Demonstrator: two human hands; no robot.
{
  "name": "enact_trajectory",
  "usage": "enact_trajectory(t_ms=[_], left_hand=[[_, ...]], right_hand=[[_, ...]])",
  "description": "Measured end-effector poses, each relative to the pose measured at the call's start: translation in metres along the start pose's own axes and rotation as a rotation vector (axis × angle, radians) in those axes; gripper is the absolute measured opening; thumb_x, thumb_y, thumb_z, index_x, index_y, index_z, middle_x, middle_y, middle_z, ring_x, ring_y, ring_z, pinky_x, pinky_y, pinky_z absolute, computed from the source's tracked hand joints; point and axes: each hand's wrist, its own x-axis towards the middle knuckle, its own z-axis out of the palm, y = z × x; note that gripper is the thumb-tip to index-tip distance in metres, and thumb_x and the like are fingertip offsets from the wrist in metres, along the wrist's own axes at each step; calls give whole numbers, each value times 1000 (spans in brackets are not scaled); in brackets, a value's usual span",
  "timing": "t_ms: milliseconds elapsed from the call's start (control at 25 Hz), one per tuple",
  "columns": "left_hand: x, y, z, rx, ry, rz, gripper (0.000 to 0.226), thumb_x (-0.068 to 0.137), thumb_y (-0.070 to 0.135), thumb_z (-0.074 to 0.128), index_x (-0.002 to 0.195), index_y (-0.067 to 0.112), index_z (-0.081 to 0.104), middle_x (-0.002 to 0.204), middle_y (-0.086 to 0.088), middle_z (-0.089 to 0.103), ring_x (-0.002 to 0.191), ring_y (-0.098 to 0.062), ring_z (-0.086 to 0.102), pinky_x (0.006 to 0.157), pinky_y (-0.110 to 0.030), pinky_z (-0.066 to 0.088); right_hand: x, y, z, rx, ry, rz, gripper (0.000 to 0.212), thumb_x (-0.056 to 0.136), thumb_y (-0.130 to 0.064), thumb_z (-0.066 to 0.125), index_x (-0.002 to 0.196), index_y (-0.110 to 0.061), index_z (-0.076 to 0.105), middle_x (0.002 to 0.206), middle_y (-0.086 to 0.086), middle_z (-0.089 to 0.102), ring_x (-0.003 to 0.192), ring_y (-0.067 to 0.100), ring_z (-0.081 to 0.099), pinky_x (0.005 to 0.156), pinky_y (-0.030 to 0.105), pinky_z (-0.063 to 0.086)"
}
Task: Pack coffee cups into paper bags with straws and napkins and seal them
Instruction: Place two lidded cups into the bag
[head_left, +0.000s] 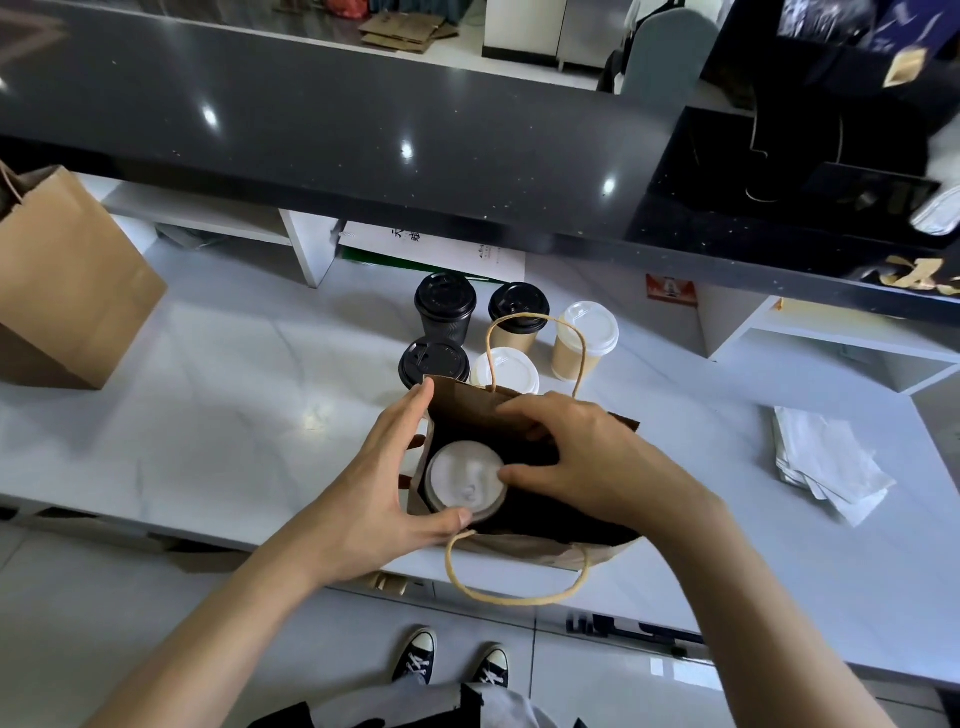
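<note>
An open brown paper bag (467, 400) with twine handles stands near the front edge of the white counter. Inside it, at the left, sits a coffee cup (460, 478) with a white lid. My left hand (379, 478) grips the bag's left end, with fingers along the outer wall and the thumb over the near rim by the lid. My right hand (582, 457) reaches in from the right. Its thumb touches the lid's right edge and its fingers curl down into the bag beside the cup. The rest of the bag's inside is dark.
Several lidded cups stand just behind the bag: black cups (444, 306) and kraft cups with white lids (584, 338). A second brown bag (67, 280) stands far left. A pile of white napkins (821, 457) lies at the right. A raised dark counter (363, 135) runs behind.
</note>
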Motion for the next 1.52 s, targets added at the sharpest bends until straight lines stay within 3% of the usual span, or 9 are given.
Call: enact_trajectory(t_ms=[240, 480, 560, 800, 920, 1040, 1120, 1280, 1520], left_hand=[[4, 0, 3, -8, 0, -1, 114, 80, 46, 83, 157, 56, 0, 158, 41, 9, 143, 12, 28, 119, -34, 37], [7, 2, 5, -19, 13, -15, 113, 79, 49, 82, 157, 56, 1, 156, 43, 11, 142, 12, 29, 120, -38, 36], [9, 3, 6, -21, 14, -11, 113, 79, 48, 82, 158, 55, 1, 156, 43, 11, 143, 12, 29, 121, -39, 35], [12, 9, 9, -24, 14, -6, 113, 75, 56, 79, 158, 55, 2, 154, 47, 10, 146, 11, 25, 123, -39, 33], [12, 12, 9, -24, 18, -16, 113, 74, 56, 79, 157, 56, 3, 157, 43, 12, 146, 11, 24, 123, -39, 33], [11, 13, 7, -22, 15, -38, 113, 74, 56, 80, 156, 59, 2, 156, 44, 13, 143, 16, 24, 122, -38, 33], [9, 14, 6, -18, 9, -51, 112, 76, 54, 81, 155, 62, 1, 156, 45, 13, 140, 20, 24, 121, -36, 33], [6, 15, 6, -13, 11, -68, 112, 80, 47, 83, 153, 65, 0, 155, 46, 13, 137, 25, 22, 120, -31, 31], [3, 12, 7, -7, 12, -89, 112, 82, 41, 84, 149, 70, -1, 155, 45, 14, 134, 29, 22, 114, -27, 33]], right_hand=[[-21, 23, -28, 169, 84, 74, 38, 85, -47, 78, 120, -43, 65, 102, -23, 66, 100, -7, 63, 90, 19, 53], [-29, 31, -44, 268, 281, 38, 4, 89, -33, 75, 89, -32, 72, 84, -15, 73, 84, 6, 70, 78, 21, 57], [-26, 36, -49, 263, 406, 30, 9, 91, -30, 72, 82, -29, 70, 77, -14, 71, 77, 10, 69, 72, 21, 56], [17, 82, -45, 166, 567, 135, 4, 95, -29, 71, 93, -30, 67, 84, -17, 67, 81, 5, 65, 70, 16, 55], [50, 112, -31, 97, 554, 243, 20, 93, -34, 74, 110, -27, 66, 102, -7, 65, 90, 10, 63, 82, 32, 60], [80, 129, -22, 77, 528, 306, 41, 89, -39, 78, 124, -27, 60, 121, -2, 60, 106, 13, 59, 92, 37, 57], [96, 136, -18, 52, 476, 353, 60, 85, -44, 80, 135, -28, 51, 134, 1, 55, 118, 21, 53, 93, 35, 48], [120, 138, -10, -2, 337, 410, 94, 80, -50, 84, 154, -25, 30, 153, 8, 40, 137, 34, 41, 108, 49, 41], [134, 139, -6, -26, 274, 431, 89, 87, -42, 80, 158, -25, 28, 155, 14, 36, 136, 40, 44, 111, 54, 43]])
